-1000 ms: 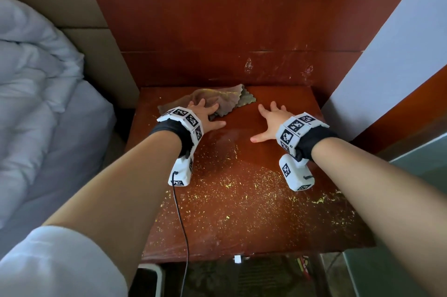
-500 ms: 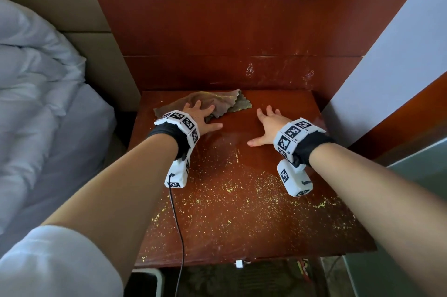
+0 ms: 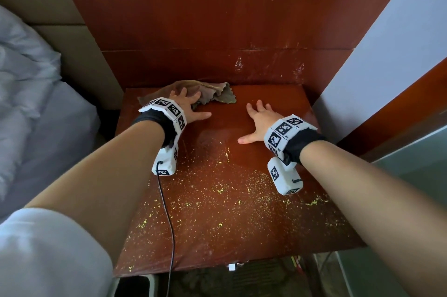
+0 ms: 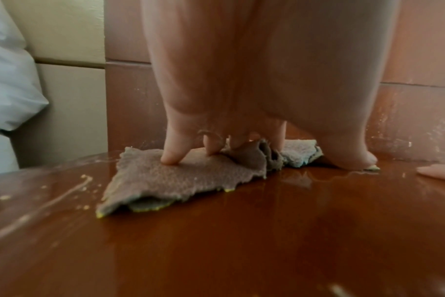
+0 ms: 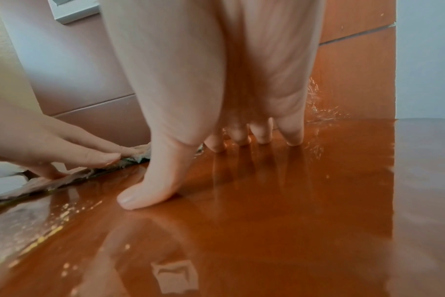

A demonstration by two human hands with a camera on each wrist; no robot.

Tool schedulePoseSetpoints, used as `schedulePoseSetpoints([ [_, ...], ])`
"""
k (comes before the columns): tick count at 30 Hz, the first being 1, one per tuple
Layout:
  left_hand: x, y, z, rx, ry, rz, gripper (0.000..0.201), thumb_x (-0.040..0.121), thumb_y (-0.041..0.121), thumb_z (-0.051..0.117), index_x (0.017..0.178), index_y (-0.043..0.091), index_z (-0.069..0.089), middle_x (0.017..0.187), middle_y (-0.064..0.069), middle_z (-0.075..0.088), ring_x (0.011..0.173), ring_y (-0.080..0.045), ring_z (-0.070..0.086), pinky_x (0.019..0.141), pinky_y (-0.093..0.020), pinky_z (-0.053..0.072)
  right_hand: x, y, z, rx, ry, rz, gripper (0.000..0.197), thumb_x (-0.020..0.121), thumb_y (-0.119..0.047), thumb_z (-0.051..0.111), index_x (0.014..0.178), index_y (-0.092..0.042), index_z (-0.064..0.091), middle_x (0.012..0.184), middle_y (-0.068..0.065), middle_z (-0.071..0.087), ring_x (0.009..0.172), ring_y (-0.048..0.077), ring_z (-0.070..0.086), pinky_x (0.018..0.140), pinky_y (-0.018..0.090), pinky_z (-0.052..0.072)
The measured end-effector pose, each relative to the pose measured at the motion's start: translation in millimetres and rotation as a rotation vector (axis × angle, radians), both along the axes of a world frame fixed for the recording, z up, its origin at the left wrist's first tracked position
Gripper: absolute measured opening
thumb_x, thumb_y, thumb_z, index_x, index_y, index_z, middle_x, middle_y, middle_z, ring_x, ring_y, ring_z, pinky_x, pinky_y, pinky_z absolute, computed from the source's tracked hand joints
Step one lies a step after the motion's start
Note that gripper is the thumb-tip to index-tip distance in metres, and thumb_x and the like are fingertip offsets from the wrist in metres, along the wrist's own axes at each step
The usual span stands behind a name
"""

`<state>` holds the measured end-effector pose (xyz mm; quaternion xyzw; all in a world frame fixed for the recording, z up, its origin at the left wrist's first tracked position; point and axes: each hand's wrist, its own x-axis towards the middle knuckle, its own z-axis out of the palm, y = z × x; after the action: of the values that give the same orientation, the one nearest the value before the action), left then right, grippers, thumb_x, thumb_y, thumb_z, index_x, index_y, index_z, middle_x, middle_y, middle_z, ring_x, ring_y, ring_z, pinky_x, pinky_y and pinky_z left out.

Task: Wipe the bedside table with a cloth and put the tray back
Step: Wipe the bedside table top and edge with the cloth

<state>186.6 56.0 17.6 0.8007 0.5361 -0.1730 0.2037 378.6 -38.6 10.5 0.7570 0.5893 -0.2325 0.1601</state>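
My left hand [image 3: 191, 108], fingers spread flat, has pushed the brown cloth [image 3: 212, 93] to the tabletop's [image 3: 217, 224] far edge; right hand [image 3: 260, 122] rests released. Yellow crumbs [image 3: 217, 190] remain nearer; no tray visible.

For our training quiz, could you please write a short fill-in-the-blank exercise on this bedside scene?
1. The left hand presses the crumpled brown cloth with ____ fingers.
2. The right hand rests flat on the bare reddish wooden bedside table, touching no ____.
3. Yellow crumbs speckle the tabletop's ____ half.
4. The cloth lies at the table's ____ edge.

Missing words: spread; cloth; near; back
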Motion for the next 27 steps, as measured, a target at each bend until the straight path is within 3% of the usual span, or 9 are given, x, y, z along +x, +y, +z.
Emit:
schedulePoseSetpoints([
  [17, -41.5, -32.1, -4.6, -0.040, -0.003, 0.040, 0.081, 0.084, 0.073, 0.034, 0.149, 0.042, -0.002, 0.160, 0.003, -0.012, 0.147, -0.032, -0.011, 0.117, -0.053, 0.008, -10.4, 5.1, 4.6, -0.002, -0.015, -0.038, 0.107, 0.080, -0.057, 0.063, 0.153, -0.018, -0.005, 0.160, 0.011, -0.011, 0.148, 0.034, -0.004, 0.118, 0.053, 0.017],
  [22, -50.2, -31.8, -3.1, -0.056, -0.014, 0.052, 0.078, 0.086, 0.070, 0.033, 0.149, 0.042, -0.001, 0.160, 0.003, -0.012, 0.147, -0.032, -0.011, 0.118, -0.051, 0.008, -21.4, 15.1, 7.4, 0.035, 0.023, 0.000, 0.099, 0.081, -0.057, 0.062, 0.152, -0.032, -0.002, 0.160, 0.008, -0.011, 0.147, 0.036, -0.007, 0.117, 0.055, 0.016],
  [27, -55.2, -21.9, -1.1, -0.061, -0.018, 0.065, 0.078, 0.086, 0.069, 0.035, 0.150, 0.041, 0.001, 0.160, 0.002, -0.011, 0.147, -0.032, -0.011, 0.118, -0.049, 0.006, -45.2, 35.8, 0.9, 0.046, 0.053, -0.033, 0.093, 0.082, -0.060, 0.058, 0.152, -0.035, 0.002, 0.160, 0.009, -0.009, 0.145, 0.043, -0.006, 0.116, 0.058, 0.015],
])
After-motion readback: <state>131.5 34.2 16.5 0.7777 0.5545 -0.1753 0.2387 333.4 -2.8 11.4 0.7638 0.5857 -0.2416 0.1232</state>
